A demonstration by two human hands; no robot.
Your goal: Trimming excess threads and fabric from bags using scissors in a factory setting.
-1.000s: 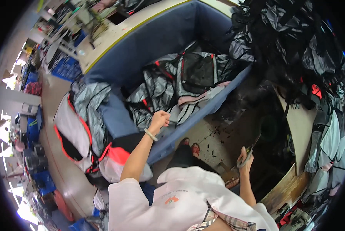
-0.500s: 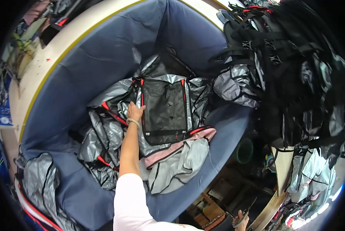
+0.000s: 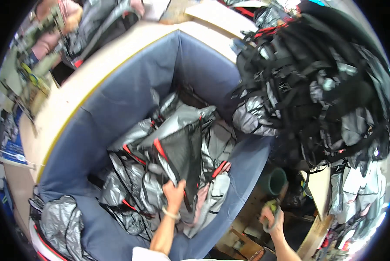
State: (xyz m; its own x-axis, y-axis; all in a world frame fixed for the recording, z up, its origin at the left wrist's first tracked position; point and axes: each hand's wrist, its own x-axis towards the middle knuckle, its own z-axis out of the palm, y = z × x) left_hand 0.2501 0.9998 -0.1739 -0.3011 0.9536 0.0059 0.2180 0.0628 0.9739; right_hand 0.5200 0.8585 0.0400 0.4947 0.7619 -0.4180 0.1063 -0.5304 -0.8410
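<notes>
My left hand [image 3: 174,193] is closed on the edge of a black mesh panel with red and silver trim, part of a silver-grey sewn bag [image 3: 182,152]. The panel is lifted and folded at a slant. Around it more silver bag pieces [image 3: 134,187] lie in a heap, with a pink and grey fabric flap [image 3: 210,202] beside my hand on the right. Off to the right, away from the heap, my right hand [image 3: 271,216] grips a pair of scissors [image 3: 276,214] by a grey loop handle; motion smears the blades.
The heap rests in a trough lined with blue-grey cloth [image 3: 116,82], edged by a pale board [image 3: 95,56]. A large pile of black straps and bags [image 3: 316,95] stands at right. Below it are a dark green bin [image 3: 276,180] and a wooden board [image 3: 312,237].
My left hand has moved nearer and grasped the mesh panel's edge, raising and folding the panel that lay flat. My right hand with the scissors has come up further into view.
</notes>
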